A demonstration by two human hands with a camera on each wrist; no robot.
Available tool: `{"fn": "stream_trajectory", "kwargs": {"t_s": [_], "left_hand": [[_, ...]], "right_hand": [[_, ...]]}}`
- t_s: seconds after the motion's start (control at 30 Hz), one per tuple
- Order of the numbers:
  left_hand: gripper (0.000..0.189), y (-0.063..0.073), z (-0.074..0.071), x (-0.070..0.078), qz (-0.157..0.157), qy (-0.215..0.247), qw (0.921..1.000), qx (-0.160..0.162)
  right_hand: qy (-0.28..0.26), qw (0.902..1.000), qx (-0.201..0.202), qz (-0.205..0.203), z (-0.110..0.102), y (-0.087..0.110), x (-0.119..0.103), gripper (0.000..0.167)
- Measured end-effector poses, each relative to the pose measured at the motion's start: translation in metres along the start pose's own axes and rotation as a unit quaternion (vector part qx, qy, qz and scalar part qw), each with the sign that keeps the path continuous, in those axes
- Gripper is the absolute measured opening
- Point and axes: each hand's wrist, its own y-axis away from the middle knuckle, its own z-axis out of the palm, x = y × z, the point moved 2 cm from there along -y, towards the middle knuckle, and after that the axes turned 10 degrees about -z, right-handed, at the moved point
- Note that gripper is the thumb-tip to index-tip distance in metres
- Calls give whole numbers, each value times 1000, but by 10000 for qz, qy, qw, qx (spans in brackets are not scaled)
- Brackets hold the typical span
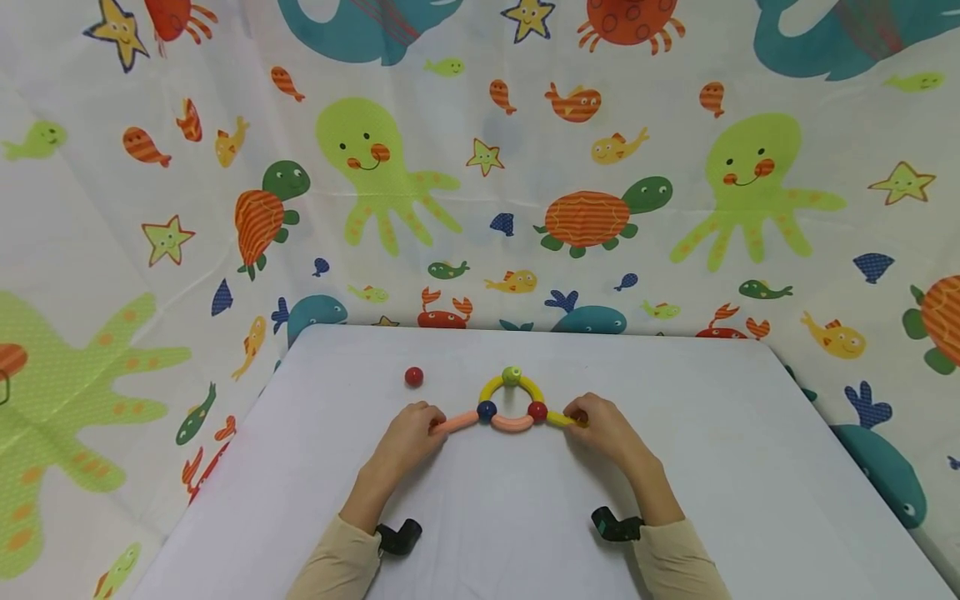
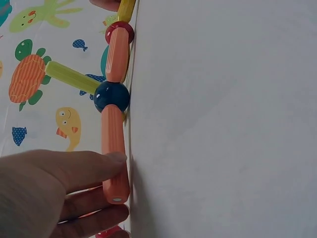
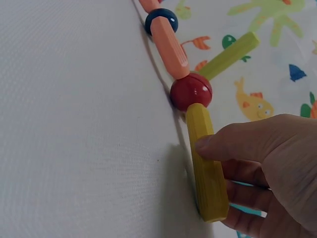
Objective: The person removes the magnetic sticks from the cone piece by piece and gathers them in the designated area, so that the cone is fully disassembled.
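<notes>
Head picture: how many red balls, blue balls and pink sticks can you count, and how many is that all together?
Red balls: 2, one loose and one joined to the toy
Blue balls: 1
Pink sticks: 2, one curved and one straight, held by the left hand
Total: 5

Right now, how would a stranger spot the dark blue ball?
On the white table, find the ring of curved yellow and pink pieces. On its left, touching the pink rod the left hand pinches, sits the glossy dark blue ball, the only blue one.
</notes>
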Motion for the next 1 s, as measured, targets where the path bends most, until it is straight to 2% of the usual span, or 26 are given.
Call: {"fn": "stream_trajectory", "kwargs": {"t_s": [0.27,0.43,0.57,0.67,0.83,1.0], "left_hand": [[16,-1,-2,5,163,-210,9996,-40],[27,-5,-7,15,96,-458,9986,-232],[37,-11,-15,31,22,-413,9987,-311],[40,-18,-22,46,95,-354,9990,-271],[42,-30,-30,70,437,-284,9982,-292],[43,-40,-28,91,876,-95,9949,-500]], "right_hand": [[-32,10000,-55,-49,3,0,1,17],[-31,9999,-65,-98,3,-1,1,18],[-18,9999,-59,-114,3,-2,0,19],[-14,9999,-2,-142,3,-2,-1,19],[-29,9998,144,-142,4,-2,-3,20],[-63,9998,140,-92,8,-3,-5,20]]}}
